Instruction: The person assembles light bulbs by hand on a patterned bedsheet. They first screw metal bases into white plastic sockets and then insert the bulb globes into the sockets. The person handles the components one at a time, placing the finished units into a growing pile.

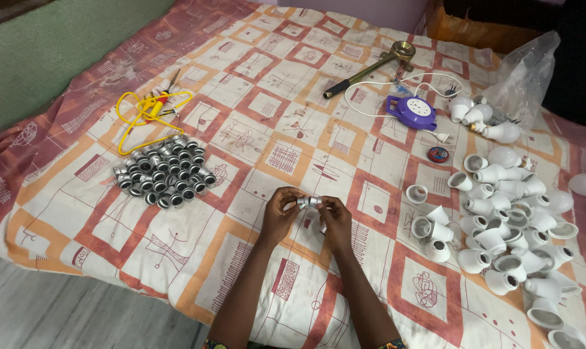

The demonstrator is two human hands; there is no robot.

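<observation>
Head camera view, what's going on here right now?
A person sits at a patterned bedsheet, left hand and right hand together holding small metal caps. A heap of metal caps lies to the left, white bulb housings to the right, and a purple extension reel further back.

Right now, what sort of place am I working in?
Probably a home used as a small bulb-assembly workshop: a bed covered by a patterned orange-and-red sheet serves as the bench, with a heap of silver metal bulb caps and a pile of white plastic bulb housings.
</observation>
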